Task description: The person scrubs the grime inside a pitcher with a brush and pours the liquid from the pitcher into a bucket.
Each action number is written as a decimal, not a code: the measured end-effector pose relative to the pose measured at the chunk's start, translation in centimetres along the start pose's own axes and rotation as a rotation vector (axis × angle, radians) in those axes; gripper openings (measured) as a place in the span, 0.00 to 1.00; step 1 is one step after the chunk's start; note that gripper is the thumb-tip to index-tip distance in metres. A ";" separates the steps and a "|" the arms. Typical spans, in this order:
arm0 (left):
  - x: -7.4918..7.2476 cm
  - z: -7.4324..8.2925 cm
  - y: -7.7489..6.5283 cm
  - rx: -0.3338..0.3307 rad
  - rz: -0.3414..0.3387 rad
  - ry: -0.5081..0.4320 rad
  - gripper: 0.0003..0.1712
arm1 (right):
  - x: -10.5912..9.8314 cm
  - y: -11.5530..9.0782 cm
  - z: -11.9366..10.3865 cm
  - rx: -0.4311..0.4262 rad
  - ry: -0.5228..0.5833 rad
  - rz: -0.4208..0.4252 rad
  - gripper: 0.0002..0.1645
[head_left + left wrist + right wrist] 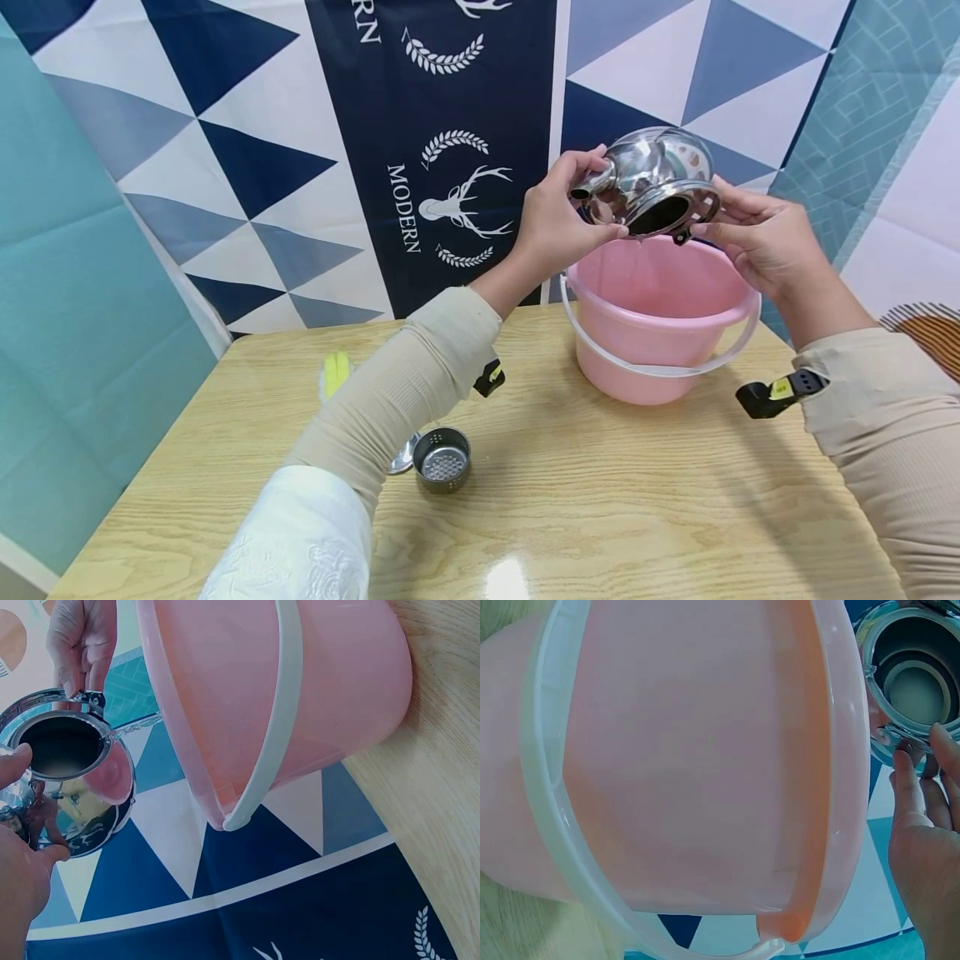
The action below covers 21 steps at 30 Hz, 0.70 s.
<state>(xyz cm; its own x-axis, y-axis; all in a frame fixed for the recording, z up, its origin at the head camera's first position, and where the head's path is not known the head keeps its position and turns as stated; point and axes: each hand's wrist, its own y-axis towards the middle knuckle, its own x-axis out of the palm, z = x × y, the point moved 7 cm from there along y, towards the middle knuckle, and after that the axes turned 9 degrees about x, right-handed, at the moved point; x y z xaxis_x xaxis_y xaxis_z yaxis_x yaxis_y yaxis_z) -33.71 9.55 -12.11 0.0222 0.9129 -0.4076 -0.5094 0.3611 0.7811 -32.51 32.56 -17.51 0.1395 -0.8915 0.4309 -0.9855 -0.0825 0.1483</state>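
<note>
A shiny steel teapot (663, 158) is tipped over the pink bucket (637, 367), its lidless round mouth facing down and forward. My left hand (558, 208) grips it on the left, around the spout side. On the right, my right hand (772, 237) pinches the rim near the hinge with thumb and fingers. A thin stream of water (139, 724) runs from the teapot's mouth toward the bucket in the left wrist view. The right wrist view shows the dark inside of the teapot (915, 690) and my right fingers at its edge.
On the wooden table (600, 500) stands a perforated steel strainer basket (442, 458). Beside it a shiny metal piece (405, 454) is partly hidden by my left sleeve. A yellow and grey sponge or cloth (336, 371) lies farther back. The bucket's white handle (660, 369) hangs forward.
</note>
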 end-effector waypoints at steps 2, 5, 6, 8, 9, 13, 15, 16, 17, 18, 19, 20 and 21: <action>0.0 0.0 0.0 0.004 0.000 -0.002 0.35 | 0.0 0.0 0.0 -0.004 0.003 -0.002 0.36; 0.1 0.1 -0.1 0.008 -0.002 -0.004 0.36 | 0.0 -0.1 0.0 -0.011 0.002 -0.003 0.36; 0.1 0.1 -0.1 0.011 -0.002 -0.004 0.36 | -0.1 -0.1 0.0 -0.013 0.002 -0.001 0.36; 0.1 0.2 -0.1 0.017 -0.005 -0.001 0.35 | -0.1 -0.1 0.0 -0.016 0.002 0.002 0.37; 0.1 0.2 -0.1 0.020 -0.006 -0.002 0.36 | -0.1 0.0 0.0 -0.017 0.002 0.004 0.37; 0.1 0.3 -0.1 0.029 -0.012 0.003 0.36 | -0.1 0.0 0.0 -0.027 0.009 -0.003 0.37; 0.1 0.3 -0.2 0.033 -0.014 0.007 0.36 | -0.1 0.0 0.0 -0.032 0.009 -0.007 0.37; 0.1 0.3 -0.2 0.035 -0.015 0.011 0.36 | -0.1 0.0 0.0 -0.034 0.009 -0.008 0.37; 0.1 0.3 -0.2 0.037 -0.017 0.013 0.36 | -0.1 0.0 -0.1 -0.036 0.008 -0.008 0.36; 0.2 0.3 -0.2 0.039 -0.018 0.016 0.35 | -0.2 -0.1 -0.1 -0.036 0.008 -0.006 0.36; 0.2 0.3 -0.2 0.040 -0.019 0.018 0.35 | -0.2 -0.1 -0.1 -0.035 0.009 -0.004 0.36; 0.2 0.3 -0.2 0.040 -0.019 0.019 0.35 | -0.2 -0.1 0.0 -0.035 0.011 -0.003 0.36; 0.2 0.3 -0.2 0.041 -0.020 0.019 0.35 | -0.2 -0.1 0.0 -0.035 0.013 -0.002 0.35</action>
<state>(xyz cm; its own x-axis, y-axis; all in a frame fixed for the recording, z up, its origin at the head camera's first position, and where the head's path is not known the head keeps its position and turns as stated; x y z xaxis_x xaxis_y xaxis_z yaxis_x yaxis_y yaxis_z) -33.33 9.72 -12.16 0.0156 0.9017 -0.4322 -0.4735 0.3873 0.7910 -32.44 32.76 -17.57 0.1431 -0.8854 0.4422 -0.9812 -0.0684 0.1806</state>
